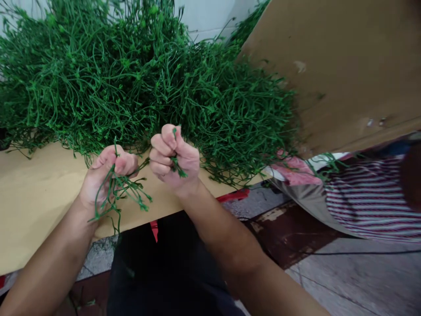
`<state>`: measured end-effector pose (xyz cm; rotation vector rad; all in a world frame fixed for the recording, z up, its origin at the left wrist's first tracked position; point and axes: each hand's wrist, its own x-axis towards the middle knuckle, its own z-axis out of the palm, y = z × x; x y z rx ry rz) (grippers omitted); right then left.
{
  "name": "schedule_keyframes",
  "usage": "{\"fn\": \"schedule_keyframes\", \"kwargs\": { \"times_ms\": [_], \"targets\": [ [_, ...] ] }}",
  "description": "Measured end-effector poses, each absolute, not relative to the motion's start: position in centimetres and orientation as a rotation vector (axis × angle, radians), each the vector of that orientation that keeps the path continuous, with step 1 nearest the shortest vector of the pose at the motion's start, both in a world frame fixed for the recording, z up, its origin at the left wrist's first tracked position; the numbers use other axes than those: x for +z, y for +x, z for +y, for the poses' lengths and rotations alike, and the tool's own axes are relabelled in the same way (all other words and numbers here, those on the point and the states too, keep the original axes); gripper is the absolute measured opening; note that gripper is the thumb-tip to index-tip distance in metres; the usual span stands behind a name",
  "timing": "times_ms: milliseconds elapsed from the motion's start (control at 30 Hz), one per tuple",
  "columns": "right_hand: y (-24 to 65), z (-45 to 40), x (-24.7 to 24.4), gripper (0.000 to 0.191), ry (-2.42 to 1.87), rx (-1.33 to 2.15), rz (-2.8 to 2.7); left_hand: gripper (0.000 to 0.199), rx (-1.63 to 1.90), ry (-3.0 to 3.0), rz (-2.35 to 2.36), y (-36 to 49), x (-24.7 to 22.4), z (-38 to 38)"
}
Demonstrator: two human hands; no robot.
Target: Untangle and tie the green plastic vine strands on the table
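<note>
My left hand (107, 169) is closed around a small bunch of green stems (126, 186), which look like plastic plant stems and hang down toward my wrist. Close beside it, my right hand (176, 158) is curled in a fist with the thumb up. Green stem pieces (179, 169) stick out between its fingers and past the thumb tip. Behind both hands lies a large heap of the same green stems (131, 83), spread along the board. The parts inside my fists are hidden.
The heap rests on a tan board (39, 184) over my lap. A large brown panel (335, 74) leans in at the right. Beyond it sits a person in a striped top (371, 197), near a pink cloth (292, 169). A black cable (362, 253) crosses the floor.
</note>
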<state>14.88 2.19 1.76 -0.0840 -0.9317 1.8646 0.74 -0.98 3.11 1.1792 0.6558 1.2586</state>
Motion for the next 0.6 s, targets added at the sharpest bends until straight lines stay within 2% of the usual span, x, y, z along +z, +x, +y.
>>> {"fn": "schedule_keyframes", "kwargs": {
  "times_ms": [100, 200, 300, 433, 500, 567, 600],
  "targets": [
    [15.6, 2.7, 2.7, 0.038, -0.209, 1.762, -0.996, 0.038, 1.293, 1.083, 0.759, 0.7, 3.0, -0.6],
    [18.3, 3.8, 4.4, 0.038, -0.504, 1.557, -1.311, 0.032, 1.246, 1.093, 1.0, 0.6, 2.8, -0.1],
    [23.3, 5.5, 7.3, 0.037, -0.924, 1.015, -1.598, 0.033, 1.165, 1.125, 1.137, 0.7, 2.8, 0.1],
    [30.6, 8.3, 10.8, 0.033, -1.659, 0.052, -1.733, 0.035, 1.129, 1.179, 1.141, 1.3, 3.0, 0.0],
    [33.1, 9.2, 11.2, 0.048, -1.855, -0.27, -1.703, 0.035, 1.114, 1.214, 1.142, 1.5, 3.0, 0.0],
    [34.1, 9.4, 10.4, 0.065, -1.875, -0.431, -1.685, 0.034, 1.105, 1.248, 1.157, 1.5, 2.9, 0.2],
    [34.0, 9.2, 9.7, 0.067, -1.828, -0.457, -1.704, 0.033, 1.105, 1.259, 1.167, 1.5, 2.8, 0.2]
  ]
}}
